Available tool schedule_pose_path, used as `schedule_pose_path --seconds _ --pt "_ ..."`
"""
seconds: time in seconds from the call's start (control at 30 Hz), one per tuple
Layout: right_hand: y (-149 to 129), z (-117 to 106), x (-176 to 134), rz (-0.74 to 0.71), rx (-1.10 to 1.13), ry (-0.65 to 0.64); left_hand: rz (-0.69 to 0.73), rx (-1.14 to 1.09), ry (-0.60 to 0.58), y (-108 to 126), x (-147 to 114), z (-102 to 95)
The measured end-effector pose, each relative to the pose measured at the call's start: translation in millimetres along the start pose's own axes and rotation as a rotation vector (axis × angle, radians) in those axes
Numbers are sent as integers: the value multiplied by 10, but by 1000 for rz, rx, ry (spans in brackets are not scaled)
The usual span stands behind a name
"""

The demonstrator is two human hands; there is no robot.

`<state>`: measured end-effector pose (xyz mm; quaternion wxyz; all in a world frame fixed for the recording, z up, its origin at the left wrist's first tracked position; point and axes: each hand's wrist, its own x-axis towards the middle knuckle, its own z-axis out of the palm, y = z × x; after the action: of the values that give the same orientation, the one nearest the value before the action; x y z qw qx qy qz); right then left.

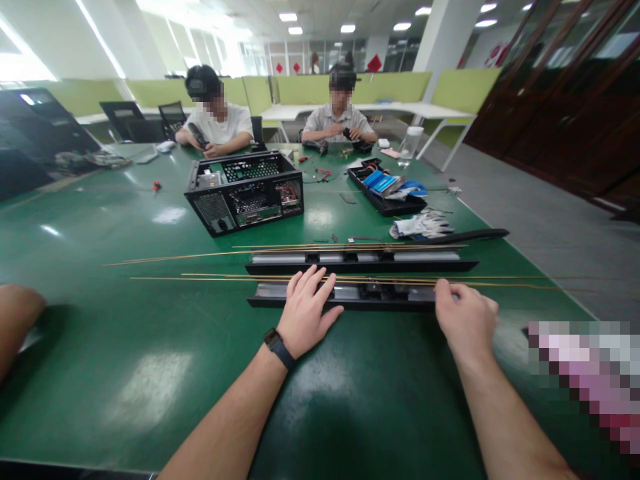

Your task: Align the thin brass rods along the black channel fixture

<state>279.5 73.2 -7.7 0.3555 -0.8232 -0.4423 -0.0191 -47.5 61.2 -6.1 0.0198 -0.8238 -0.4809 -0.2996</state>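
Two long black rails with grey inner strips lie side by side across the green table. My left hand (306,317), wearing a dark wristband, is open with fingers stretched out and lies over the left part of the near rail (390,307). Thin golden rods (210,277) run lengthwise above this rail, under or against my fingertips. At the rail's right end, my right hand (466,317) is closed, thumb against the curled fingers, pinching the rods. More golden rods (170,257) lie along the far rail (360,267). The pinch point itself is partly hidden.
An opened black computer case (245,193) stands beyond the rails. At the back right are a black tray (395,205) with blue parts, white gloves (424,225) and a clear bottle (410,145). Two co-workers sit across the table (125,320); another person's arm (15,320) enters at left.
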Motion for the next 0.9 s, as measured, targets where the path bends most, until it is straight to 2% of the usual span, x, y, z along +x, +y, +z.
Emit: schedule_pose_path --seconds 0.1,0.2,0.3,0.6,0.9 --pt "40 -34 58 78 29 76 -2 -1 2 -1 0 -1" --pt "72 -31 74 30 91 106 -2 4 0 0 0 -2" --pt "82 -16 65 -7 116 98 1 12 -3 3 -1 -5" --pt "-80 -71 -4 34 111 12 -3 16 -6 9 6 -15" --pt "-213 -98 -131 -55 133 -21 0 24 -15 3 -2 -12"
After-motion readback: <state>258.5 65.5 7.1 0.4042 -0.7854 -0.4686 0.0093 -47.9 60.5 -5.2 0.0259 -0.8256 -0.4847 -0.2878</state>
